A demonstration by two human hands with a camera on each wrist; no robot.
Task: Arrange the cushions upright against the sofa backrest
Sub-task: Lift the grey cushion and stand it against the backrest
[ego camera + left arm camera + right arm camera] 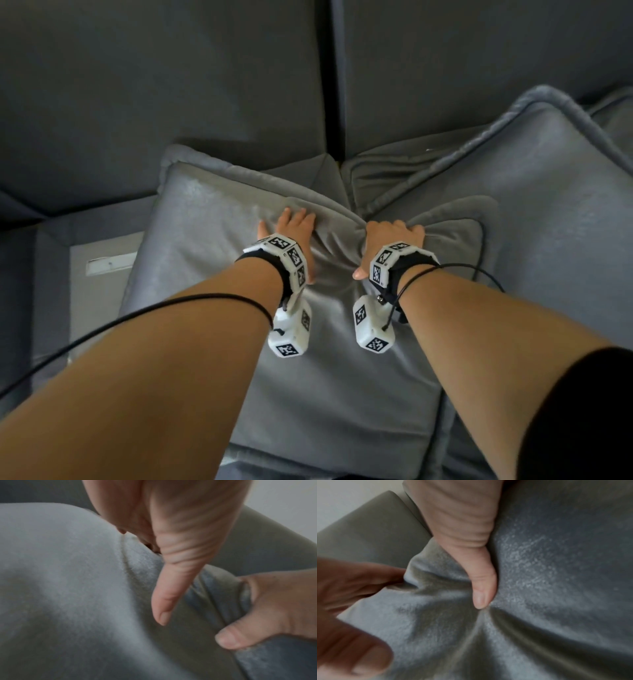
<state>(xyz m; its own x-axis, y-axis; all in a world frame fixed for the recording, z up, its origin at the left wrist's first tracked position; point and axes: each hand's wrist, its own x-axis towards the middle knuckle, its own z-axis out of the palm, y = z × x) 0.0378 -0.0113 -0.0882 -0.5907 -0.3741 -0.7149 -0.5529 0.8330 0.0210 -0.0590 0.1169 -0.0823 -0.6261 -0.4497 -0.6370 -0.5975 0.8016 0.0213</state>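
Head view, surface: a dark grey sofa (164, 96), its backrest panels split by a dark seam.
Head view, cushion: the grey cushion (329, 359) lies on the seat, its far edge near the backrest; a second cushion (534, 205) leans just to its right.
Head view, hands: the left hand (291, 226) clutches the far edge; the right hand (394, 236) bunches the far corner.
Left wrist: thumb straight, fingers hooked over the edge.
Right wrist: thumb dug into gathered fabric; pale wall (342, 497) behind the sofa.
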